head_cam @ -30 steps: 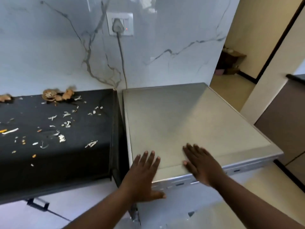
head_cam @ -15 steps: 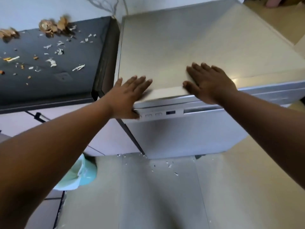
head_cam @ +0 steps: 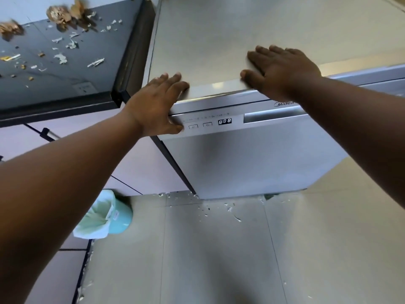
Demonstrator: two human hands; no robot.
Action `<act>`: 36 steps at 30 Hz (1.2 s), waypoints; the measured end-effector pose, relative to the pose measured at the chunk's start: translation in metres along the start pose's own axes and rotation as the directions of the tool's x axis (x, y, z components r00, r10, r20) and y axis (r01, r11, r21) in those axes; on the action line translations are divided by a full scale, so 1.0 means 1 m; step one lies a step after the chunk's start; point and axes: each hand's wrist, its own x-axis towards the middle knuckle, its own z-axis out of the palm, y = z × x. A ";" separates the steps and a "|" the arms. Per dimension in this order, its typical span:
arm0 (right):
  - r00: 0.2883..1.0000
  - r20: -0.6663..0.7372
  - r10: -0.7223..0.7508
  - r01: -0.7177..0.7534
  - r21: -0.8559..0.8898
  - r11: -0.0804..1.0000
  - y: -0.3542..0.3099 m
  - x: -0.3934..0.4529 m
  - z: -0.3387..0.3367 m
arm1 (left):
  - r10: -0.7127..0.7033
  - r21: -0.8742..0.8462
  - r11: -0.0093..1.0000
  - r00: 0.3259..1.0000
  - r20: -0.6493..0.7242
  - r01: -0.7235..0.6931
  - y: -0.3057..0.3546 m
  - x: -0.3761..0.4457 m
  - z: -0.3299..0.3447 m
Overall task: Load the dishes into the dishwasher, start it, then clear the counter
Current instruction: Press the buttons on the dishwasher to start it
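Left hand [head_cam: 157,106], centre-left of frame: grip spread, fingers flat over the front left corner of the silver freestanding dishwasher [head_cam: 252,163], thumb down beside the control strip. Nothing pinched. Right hand [head_cam: 282,69], upper right: grip likewise spread, palm flat on the dishwasher's top near the front edge.

Changed: half a second ago the front panel was barely legible; now the view has dropped lower and the lit digital display [head_cam: 224,121] reads 8:88, with two small square buttons [head_cam: 200,125] to its left. Both hands have stayed on the top. Judgement: door closed, machine powered, start step in hand.

Dishwasher fills the upper centre and right; door faces the viewer, recessed handle [head_cam: 271,117] and long axis of the panel running left-right.

Outward: black worktop [head_cam: 92,88], upper left, strewn with pale peel scraps [head_cam: 63,58], not yet cleared. Lower left, a teal bin with a pale liner [head_cam: 103,216]; bits scattered on the tiled floor [head_cam: 219,260].
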 end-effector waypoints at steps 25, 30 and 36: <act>0.999 0.029 0.033 -0.033 0.020 0.999 0.001 0.002 0.001 | -0.336 -0.097 0.928 0.919 0.207 0.361 0.005 0.043 -0.007; 0.999 0.036 0.029 -0.029 0.004 1.000 0.000 0.002 -0.001 | -0.333 -0.103 0.929 0.922 0.196 0.357 0.004 0.042 -0.007; 0.999 0.038 0.035 -0.035 0.003 0.999 0.000 0.002 0.000 | -0.323 -0.092 0.935 0.928 0.184 0.343 0.003 0.042 -0.005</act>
